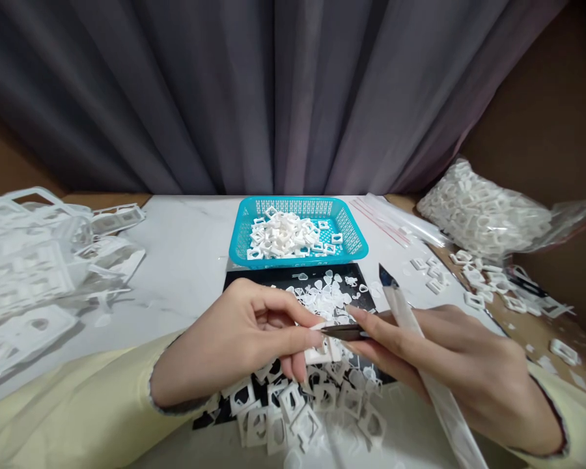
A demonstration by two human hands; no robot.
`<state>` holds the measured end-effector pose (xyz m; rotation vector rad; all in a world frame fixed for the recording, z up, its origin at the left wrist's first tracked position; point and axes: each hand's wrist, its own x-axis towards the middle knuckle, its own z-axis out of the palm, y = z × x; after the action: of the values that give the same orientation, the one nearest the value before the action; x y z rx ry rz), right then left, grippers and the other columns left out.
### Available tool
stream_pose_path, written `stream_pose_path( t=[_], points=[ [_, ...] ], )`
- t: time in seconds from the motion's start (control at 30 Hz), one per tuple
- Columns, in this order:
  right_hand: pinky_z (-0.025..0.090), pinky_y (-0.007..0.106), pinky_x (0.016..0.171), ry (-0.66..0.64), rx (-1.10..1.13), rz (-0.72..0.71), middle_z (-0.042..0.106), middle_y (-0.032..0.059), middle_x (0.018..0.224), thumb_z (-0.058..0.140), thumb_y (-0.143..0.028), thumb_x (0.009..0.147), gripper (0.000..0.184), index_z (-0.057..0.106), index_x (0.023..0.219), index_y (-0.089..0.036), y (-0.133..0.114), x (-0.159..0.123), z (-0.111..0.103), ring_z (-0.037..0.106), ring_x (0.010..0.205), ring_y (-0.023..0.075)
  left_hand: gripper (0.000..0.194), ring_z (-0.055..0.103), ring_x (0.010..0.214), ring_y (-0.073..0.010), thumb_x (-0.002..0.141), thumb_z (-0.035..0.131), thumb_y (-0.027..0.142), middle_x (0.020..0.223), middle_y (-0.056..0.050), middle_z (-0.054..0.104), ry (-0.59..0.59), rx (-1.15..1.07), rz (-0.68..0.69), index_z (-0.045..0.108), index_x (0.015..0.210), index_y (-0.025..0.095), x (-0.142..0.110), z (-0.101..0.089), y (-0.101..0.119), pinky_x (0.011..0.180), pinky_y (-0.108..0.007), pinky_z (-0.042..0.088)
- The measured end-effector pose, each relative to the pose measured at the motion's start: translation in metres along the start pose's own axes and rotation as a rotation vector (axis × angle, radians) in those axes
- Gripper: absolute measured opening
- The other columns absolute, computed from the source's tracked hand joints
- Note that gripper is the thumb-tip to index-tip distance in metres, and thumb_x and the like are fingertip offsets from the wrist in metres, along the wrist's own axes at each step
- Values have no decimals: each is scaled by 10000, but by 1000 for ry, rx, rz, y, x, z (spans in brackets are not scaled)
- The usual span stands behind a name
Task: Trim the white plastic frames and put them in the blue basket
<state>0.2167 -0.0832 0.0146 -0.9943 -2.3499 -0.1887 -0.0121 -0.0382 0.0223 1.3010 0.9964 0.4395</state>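
My left hand (pixel 247 335) pinches a small white plastic frame (pixel 322 352) between thumb and fingers, over the middle of the work area. My right hand (pixel 449 365) is closed on a dark, pointed metal tool (pixel 346 332) that looks like tweezers, its tip touching or just beside the frame at my left thumb. Tucked between the right fingers is also a long white-handled knife (pixel 410 322), its dark blade pointing up and away. Below both hands, white frames with rounded holes (pixel 293 400) lie heaped. Clear-white cut-out scraps (pixel 327 293) are scattered on a black mat (pixel 247 280).
Behind the mat stands a blue basket (pixel 356 244) with a pile of small white frames. White plastic sheets (pixel 34 267) are stacked at left. A full clear bag (pixel 483 212) sits at right, near loose frames (pixel 478 280) and a flat zip bag (pixel 400 225). A grey curtain (pixel 297 98) hangs behind.
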Motion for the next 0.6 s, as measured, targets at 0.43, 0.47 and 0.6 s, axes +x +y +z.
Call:
stream_pose_path(
  t=[0.43,0.47,0.6],
  points=[
    [316,267,449,-84,79,-78,452,-35,611,583,-153,859,304,564,1160,-112,3,8,-3,390,504,92,144,624,500,-108,750,666,300,508,8,654,-22,-7,-15,719,736,166,-1,-1,0,499,-158,469],
    [320,268,451,-83,68,-74,454,-36,613,577,-156,864,302,561,1164,-118,3,8,-2,393,505,92,144,623,500,-111,747,668,301,508,7,654,-24,-6,-16,719,730,167,-1,-1,0,498,-161,470],
    [314,272,455,-84,71,-88,445,-37,611,580,-153,862,296,566,1154,-107,4,10,-2,376,510,93,136,617,498,-112,744,667,294,508,8,648,-28,-10,-25,716,711,172,-1,-1,1,498,-165,471]
  ],
)
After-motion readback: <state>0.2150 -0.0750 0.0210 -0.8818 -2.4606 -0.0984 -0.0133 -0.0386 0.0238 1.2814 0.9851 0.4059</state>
